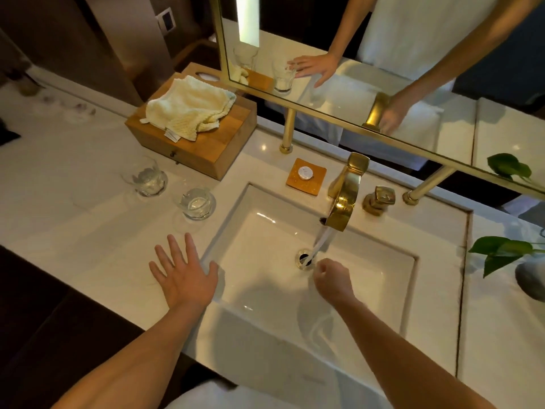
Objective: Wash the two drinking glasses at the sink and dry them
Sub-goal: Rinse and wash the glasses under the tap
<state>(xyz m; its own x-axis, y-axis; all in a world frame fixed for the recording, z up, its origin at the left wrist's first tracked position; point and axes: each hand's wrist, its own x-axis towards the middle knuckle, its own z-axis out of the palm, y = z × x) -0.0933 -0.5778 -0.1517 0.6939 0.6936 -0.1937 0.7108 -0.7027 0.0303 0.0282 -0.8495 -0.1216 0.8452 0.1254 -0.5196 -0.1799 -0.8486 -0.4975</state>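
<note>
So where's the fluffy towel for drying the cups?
In the head view, the cream towel is at the upper left, lying crumpled on top of the wooden box, behind the two glasses and left of the sink.

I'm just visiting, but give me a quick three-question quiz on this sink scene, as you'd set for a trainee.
1. True or false: water is running from the tap.
2. Where do the two glasses, near glass and far glass, stand? A) in the sink B) on the counter left of the sink C) on the wooden box
3. Fill in: the towel lies on the ______.

Key
1. True; the stream falls toward the drain, beside the right hand.
2. B; the open left hand rests on the counter short of them, holding neither.
3. Wooden box.
</note>
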